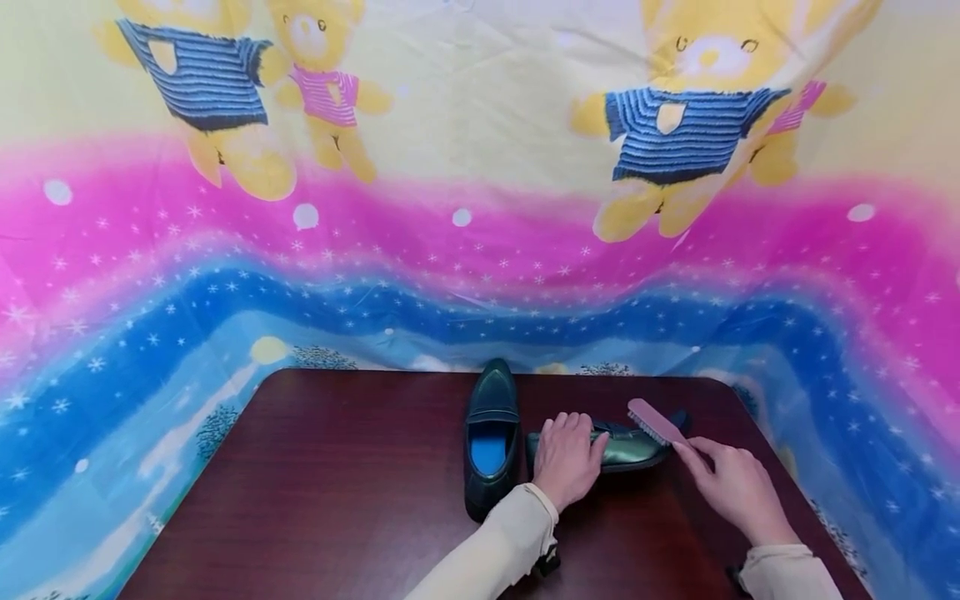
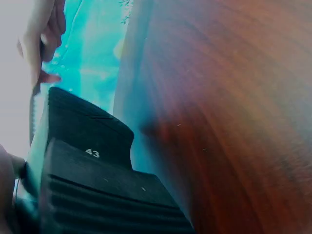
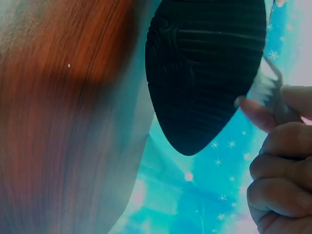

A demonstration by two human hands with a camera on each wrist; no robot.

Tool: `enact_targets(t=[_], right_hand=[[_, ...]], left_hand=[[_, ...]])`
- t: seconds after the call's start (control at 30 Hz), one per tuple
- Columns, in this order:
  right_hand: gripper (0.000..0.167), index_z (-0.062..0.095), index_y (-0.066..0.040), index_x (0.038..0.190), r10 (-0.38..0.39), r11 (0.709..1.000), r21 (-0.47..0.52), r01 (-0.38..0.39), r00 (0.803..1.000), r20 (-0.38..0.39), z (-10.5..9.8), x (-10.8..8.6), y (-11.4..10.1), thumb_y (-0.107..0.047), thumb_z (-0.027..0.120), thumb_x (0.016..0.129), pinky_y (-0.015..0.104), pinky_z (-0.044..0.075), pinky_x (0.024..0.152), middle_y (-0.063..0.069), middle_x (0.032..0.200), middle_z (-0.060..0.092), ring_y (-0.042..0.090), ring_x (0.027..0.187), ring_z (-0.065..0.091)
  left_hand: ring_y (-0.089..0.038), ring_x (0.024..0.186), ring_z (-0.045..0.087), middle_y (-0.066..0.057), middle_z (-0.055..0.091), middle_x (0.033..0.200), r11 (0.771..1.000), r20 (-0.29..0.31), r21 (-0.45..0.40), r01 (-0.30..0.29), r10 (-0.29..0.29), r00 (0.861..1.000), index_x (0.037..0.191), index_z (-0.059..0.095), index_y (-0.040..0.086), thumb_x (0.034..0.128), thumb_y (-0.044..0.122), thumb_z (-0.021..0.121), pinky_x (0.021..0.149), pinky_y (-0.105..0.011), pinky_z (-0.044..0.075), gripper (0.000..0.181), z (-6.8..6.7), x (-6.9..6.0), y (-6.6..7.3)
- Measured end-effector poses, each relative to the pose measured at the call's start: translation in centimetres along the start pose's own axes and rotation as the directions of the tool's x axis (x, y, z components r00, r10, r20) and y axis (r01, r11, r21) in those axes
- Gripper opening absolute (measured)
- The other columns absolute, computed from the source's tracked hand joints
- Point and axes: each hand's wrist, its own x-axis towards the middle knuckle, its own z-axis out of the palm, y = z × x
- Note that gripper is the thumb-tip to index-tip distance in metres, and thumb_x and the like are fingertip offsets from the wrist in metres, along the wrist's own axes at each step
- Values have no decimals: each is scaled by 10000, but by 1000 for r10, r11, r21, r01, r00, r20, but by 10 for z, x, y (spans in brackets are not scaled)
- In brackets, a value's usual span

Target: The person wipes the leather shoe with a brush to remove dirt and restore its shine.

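Note:
My left hand (image 1: 567,458) holds a dark green leather loafer (image 1: 628,452) around its heel and opening, with the toe pointing right. The wrist views show that loafer's ridged black sole (image 3: 209,73), tilted up on its side, with a white 43 on it. In my right hand (image 1: 738,492) is the handle of a pink brush (image 1: 654,421). Its pale bristles lie at the upper front of the loafer; whether they touch is hard to tell. A matching loafer (image 1: 492,408) with a blue insole stands upright beside my left hand, toe away from me.
Both shoes are on or over a dark reddish-brown table (image 1: 337,483) with rounded far corners. Behind it and along its sides hangs a cloth (image 1: 450,258) printed with bears and snowflakes. My pale sleeves (image 1: 495,546) reach in from the near edge.

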Motion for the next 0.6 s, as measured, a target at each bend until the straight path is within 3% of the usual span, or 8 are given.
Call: enact_targets(t=[0.2, 0.4, 0.5, 0.6], right_hand=[[465, 737, -8, 1229, -16, 1000, 6, 16, 1000, 13, -2, -10, -3, -414, 601, 1049, 280, 322, 530, -55, 480, 460, 112, 411, 329], [438, 744, -7, 1225, -5, 1000, -24, 5, 1000, -11, -2, -8, 9, -385, 631, 1037, 298, 306, 507, -47, 469, 442, 124, 413, 325], [493, 714, 33, 1255, 46, 998, -44, -46, 999, 9, -4, -4, 22, -401, 594, 1052, 340, 364, 523, 13, 518, 527, 160, 449, 424], [519, 692, 77, 1253, 95, 994, -60, -94, 995, 15, -8, 2, 37, -391, 572, 1063, 404, 441, 552, 152, 695, 687, 190, 528, 548]], left_hand=[[-71, 700, 354, 109, 450, 716, 1000, 62, 8, -15, 15, 998, 823, 522, 230, 1074, 486, 498, 678, -221, 258, 359, -6, 5, -6], [-73, 692, 353, 110, 434, 697, 999, 65, -7, -39, 40, 997, 807, 494, 231, 1072, 495, 497, 678, -225, 263, 374, -7, 3, -8], [-72, 688, 351, 112, 429, 695, 998, 63, 11, -54, 53, 997, 814, 495, 233, 1078, 502, 476, 680, -223, 269, 378, -5, 0, -8], [-64, 697, 365, 120, 460, 712, 997, 67, 32, -74, 71, 995, 840, 528, 235, 1079, 509, 463, 686, -216, 286, 370, -4, -2, -6]])
